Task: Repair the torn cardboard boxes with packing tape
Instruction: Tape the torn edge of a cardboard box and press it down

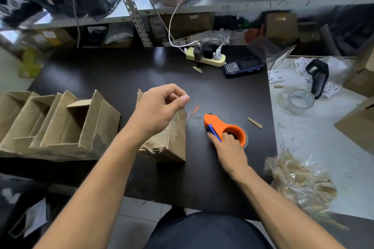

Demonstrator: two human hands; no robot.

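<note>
Torn brown cardboard box [170, 143] sits mid-table on the black tabletop [121, 70], under the left hand [159, 107], whose curled fingers pinch clear tape. Right hand [228, 147] grips the orange tape dispenser [222, 127] just right. 3 open brown cartons [56, 125] crowd the left edge.

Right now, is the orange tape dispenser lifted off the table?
No. The dispenser lies flat on the black table, the right hand resting on it beside the box.
</note>
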